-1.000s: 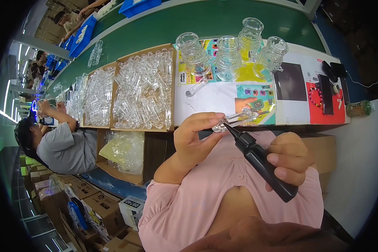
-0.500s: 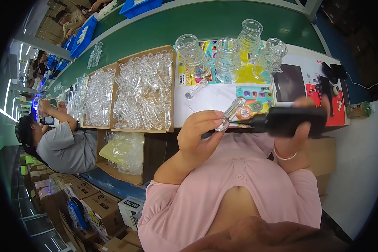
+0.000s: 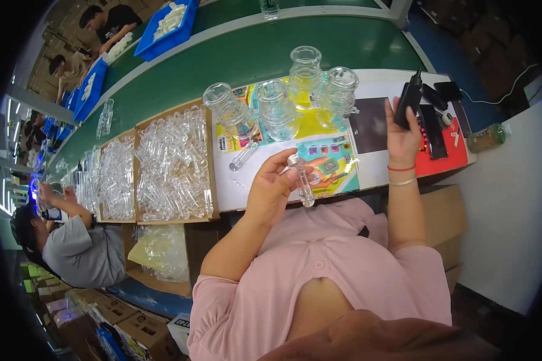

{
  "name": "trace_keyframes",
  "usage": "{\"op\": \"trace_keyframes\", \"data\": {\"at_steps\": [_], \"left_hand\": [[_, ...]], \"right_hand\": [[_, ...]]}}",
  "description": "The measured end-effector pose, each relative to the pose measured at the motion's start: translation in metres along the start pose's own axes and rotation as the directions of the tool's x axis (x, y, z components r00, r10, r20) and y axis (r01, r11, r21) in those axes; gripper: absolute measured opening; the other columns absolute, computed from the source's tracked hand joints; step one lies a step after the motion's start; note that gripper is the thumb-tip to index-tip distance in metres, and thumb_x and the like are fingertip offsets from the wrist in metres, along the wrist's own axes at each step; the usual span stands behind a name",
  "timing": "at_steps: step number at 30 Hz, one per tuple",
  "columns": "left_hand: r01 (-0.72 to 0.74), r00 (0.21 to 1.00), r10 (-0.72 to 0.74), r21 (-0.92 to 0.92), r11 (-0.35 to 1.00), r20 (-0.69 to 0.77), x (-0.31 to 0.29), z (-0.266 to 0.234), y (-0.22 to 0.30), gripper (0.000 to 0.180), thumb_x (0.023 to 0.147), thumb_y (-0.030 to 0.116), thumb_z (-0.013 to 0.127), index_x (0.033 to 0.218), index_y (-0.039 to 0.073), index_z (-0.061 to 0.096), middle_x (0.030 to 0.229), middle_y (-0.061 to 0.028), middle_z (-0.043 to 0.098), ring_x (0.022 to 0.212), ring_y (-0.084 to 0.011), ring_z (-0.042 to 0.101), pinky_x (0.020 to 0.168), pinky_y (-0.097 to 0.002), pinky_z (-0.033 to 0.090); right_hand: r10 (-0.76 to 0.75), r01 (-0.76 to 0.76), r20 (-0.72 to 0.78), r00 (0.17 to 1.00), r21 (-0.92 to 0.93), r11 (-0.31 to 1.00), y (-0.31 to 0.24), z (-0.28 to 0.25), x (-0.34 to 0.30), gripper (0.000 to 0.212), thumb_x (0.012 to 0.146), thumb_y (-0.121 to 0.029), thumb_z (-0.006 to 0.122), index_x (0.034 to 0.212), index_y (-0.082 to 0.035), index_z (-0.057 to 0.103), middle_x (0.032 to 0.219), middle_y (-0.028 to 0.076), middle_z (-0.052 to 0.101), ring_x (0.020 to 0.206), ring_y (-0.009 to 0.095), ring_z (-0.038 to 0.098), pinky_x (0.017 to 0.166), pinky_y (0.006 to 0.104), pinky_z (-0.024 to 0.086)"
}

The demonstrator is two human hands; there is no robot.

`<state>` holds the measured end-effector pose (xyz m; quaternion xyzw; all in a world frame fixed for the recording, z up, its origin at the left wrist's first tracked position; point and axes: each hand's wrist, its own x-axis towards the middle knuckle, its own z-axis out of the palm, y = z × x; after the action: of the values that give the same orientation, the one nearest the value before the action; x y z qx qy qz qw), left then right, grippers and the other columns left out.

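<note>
Left hand (image 3: 271, 191) pinching glass tube (image 3: 304, 185), frame centre. Right hand (image 3: 403, 142) gripping black bottle (image 3: 409, 101), upper right, nozzle up. Keep bottle upright against drips; light pinch should suit glass.

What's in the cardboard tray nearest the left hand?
A jumble of clear tubes fills the cardboard tray. The upper ones hide those beneath and most of its bottom.

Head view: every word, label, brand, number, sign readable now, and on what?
Wording not copied out; places only:
Colourful printed sheet: dark lettering, mostly too small.
White box, lower left: bold dark characters, partly hidden.
Brown carton: dark print, blurred.
Black bottle in the right hand: none visible.
Clear piece in the left hand: none visible.
</note>
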<state>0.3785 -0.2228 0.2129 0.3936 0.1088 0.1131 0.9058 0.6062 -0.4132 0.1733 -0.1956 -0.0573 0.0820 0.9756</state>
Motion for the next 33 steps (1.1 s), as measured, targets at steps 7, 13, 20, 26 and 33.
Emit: {"op": "trace_keyframes", "data": {"at_steps": [7, 13, 20, 26, 33], "left_hand": [[0.206, 0.978, -0.207, -0.098, 0.974, -0.002, 0.030, 0.006, -0.024, 0.030, 0.087, 0.020, 0.054, 0.110, 0.003, 0.046, 0.105, -0.0101, 0.056, 0.091, -0.0180, 0.058, 0.078, -0.0313, 0.050], [0.226, 0.971, -0.235, -0.181, 0.957, -0.030, 0.037, 0.007, -0.036, 0.028, 0.087, 0.023, 0.055, 0.108, 0.006, 0.049, 0.099, -0.0059, 0.058, 0.087, -0.0154, 0.057, 0.074, -0.0284, 0.050], [0.247, 0.967, -0.254, -0.182, 0.952, -0.013, 0.038, 0.008, -0.036, 0.028, 0.085, 0.026, 0.057, 0.105, 0.008, 0.049, 0.097, -0.0051, 0.058, 0.084, -0.0143, 0.056, 0.071, -0.0272, 0.051], [0.235, 0.969, -0.246, -0.193, 0.953, -0.033, 0.033, 0.007, -0.040, 0.024, 0.083, 0.027, 0.061, 0.095, 0.009, 0.049, 0.089, -0.0044, 0.058, 0.079, -0.0140, 0.056, 0.067, -0.0272, 0.050], [0.185, 0.981, -0.192, -0.163, 0.969, -0.028, 0.036, 0.005, -0.051, 0.026, 0.080, 0.020, 0.065, 0.093, 0.006, 0.048, 0.087, -0.0056, 0.056, 0.069, -0.0127, 0.056, 0.060, -0.0249, 0.047]], "right_hand": [[-0.220, 0.321, 0.326, 0.919, -0.945, -0.058, 0.001, -0.019, 0.031, 0.032, 0.075, -0.009, 0.066, 0.102, 0.000, 0.051, 0.093, 0.009, 0.059, 0.085, 0.018, 0.058, 0.077, 0.0275, 0.046], [-0.168, 0.221, 0.234, 0.958, -0.971, -0.094, -0.001, -0.030, 0.028, 0.039, 0.072, -0.014, 0.070, 0.102, 0.000, 0.050, 0.093, 0.010, 0.059, 0.086, 0.017, 0.058, 0.077, 0.0274, 0.046], [-0.243, 0.534, 0.494, 0.835, -0.833, 0.145, -0.010, -0.035, 0.023, 0.058, 0.077, -0.007, 0.065, 0.123, -0.001, 0.030, 0.121, 0.015, 0.041, 0.112, 0.022, 0.044, 0.098, 0.0324, 0.033], [-0.276, 0.899, 0.882, 0.381, -0.423, -0.112, -0.015, 0.011, -0.032, 0.045, 0.084, -0.015, 0.055, 0.121, -0.001, 0.032, 0.122, 0.019, 0.040, 0.112, 0.030, 0.043, 0.093, 0.0383, 0.037], [0.537, -0.099, 0.385, 0.750, -0.738, 0.667, 0.055, 0.028, -0.092, 0.039, 0.085, -0.014, 0.055, 0.117, 0.001, 0.038, 0.110, 0.017, 0.053, 0.106, 0.024, 0.051, 0.089, 0.0335, 0.041]]}}
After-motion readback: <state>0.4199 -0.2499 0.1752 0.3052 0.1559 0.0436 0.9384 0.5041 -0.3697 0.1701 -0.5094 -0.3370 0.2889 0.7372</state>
